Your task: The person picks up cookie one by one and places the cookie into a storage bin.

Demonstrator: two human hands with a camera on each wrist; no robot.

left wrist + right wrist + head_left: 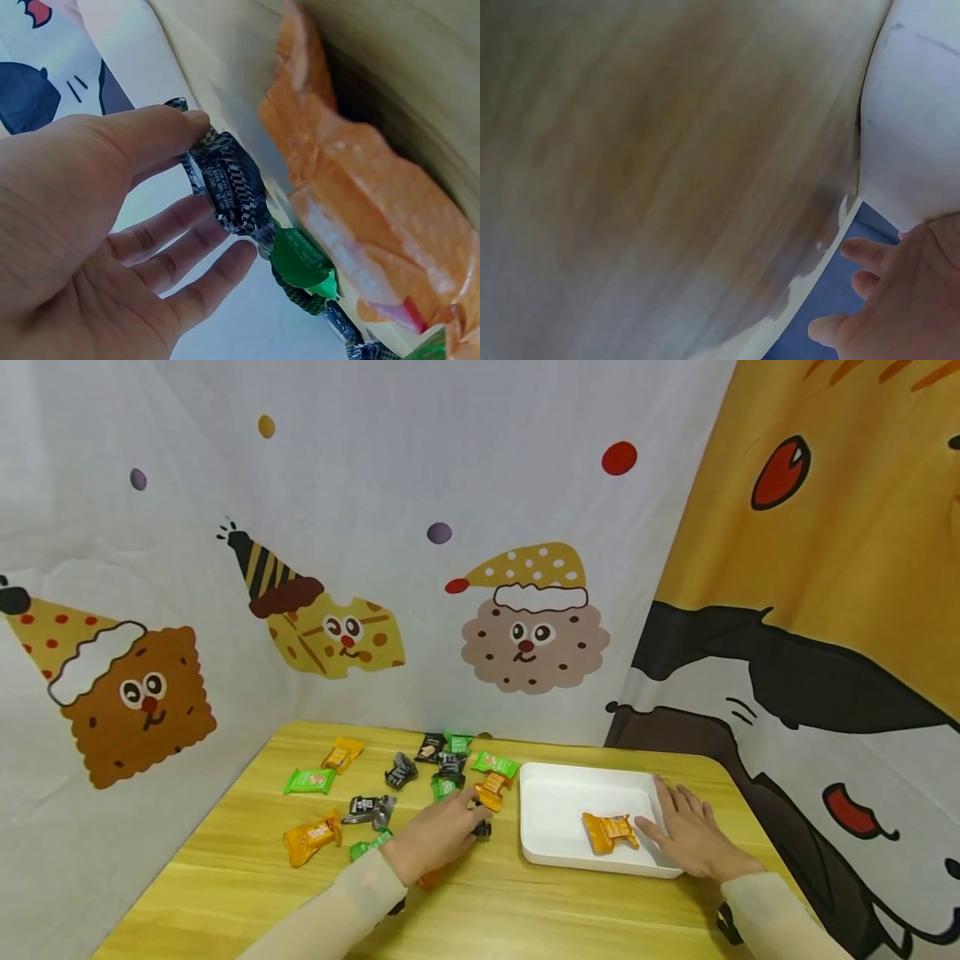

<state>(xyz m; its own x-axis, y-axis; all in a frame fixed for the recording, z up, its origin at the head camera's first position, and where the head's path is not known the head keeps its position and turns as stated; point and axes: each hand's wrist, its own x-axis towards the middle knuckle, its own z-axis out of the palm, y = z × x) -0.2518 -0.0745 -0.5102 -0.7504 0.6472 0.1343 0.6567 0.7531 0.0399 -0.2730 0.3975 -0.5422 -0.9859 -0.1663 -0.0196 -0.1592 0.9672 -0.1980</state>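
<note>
My left hand [438, 831] is over the near side of the scattered candies and pinches a candy in a black wrapper [229, 180] between thumb and fingers. In the head view that black candy [482, 829] shows only partly below the fingers. Close by in the left wrist view lie a large-looking orange candy [360, 217] and a green one [300, 259]. My right hand [697, 835], fingers extended, rests at the right rim of a white tray [555, 810]. Inside the tray lies one orange-wrapped candy [609, 832].
Several candies in black, green and orange wrappers are spread over the left half of the wooden table [487, 910]. An orange candy [492, 792] and a green candy [496, 765] lie just left of the tray. A printed curtain [420, 460] hangs behind the table.
</note>
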